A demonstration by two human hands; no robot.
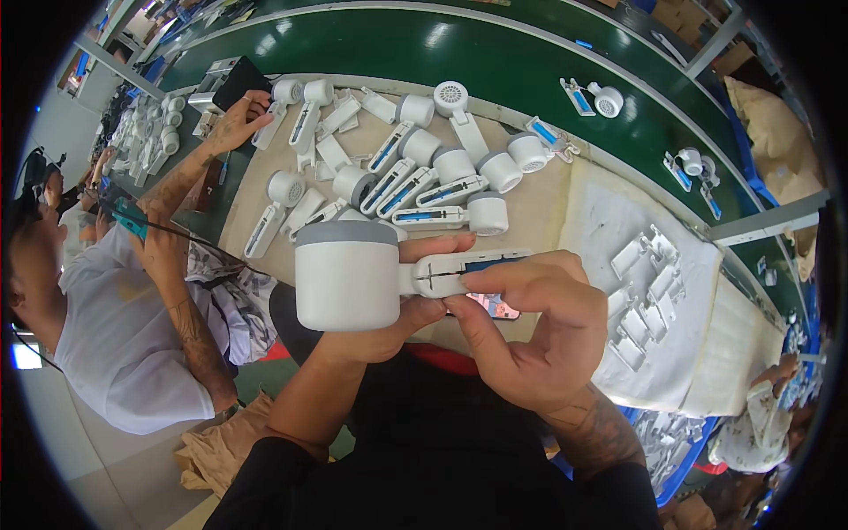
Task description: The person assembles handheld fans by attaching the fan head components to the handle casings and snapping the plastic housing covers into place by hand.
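A white handheld fan [347, 283] with a drum-shaped head and grey rim is held up close in front of me. Its handle [439, 272] points right, its long side opened to show dark and blue parts inside. From below, my left hand [378, 343] grips the fan where head meets handle, fingers closed and partly hidden behind it. My right hand [552, 340] pinches the handle between thumb and forefinger. Whether a small part sits between those fingertips I cannot tell. Beyond, several similar fans [411, 190] lie on the beige table mat, many with blue strips in their open handles.
Loose white handle covers [649, 296] lie on a pale cloth at right. Behind runs a green conveyor [397, 44] carrying a few fan parts. A co-worker's hand [234, 124] reaches onto the mat from the left. A blue bin [676, 473] of parts stands lower right.
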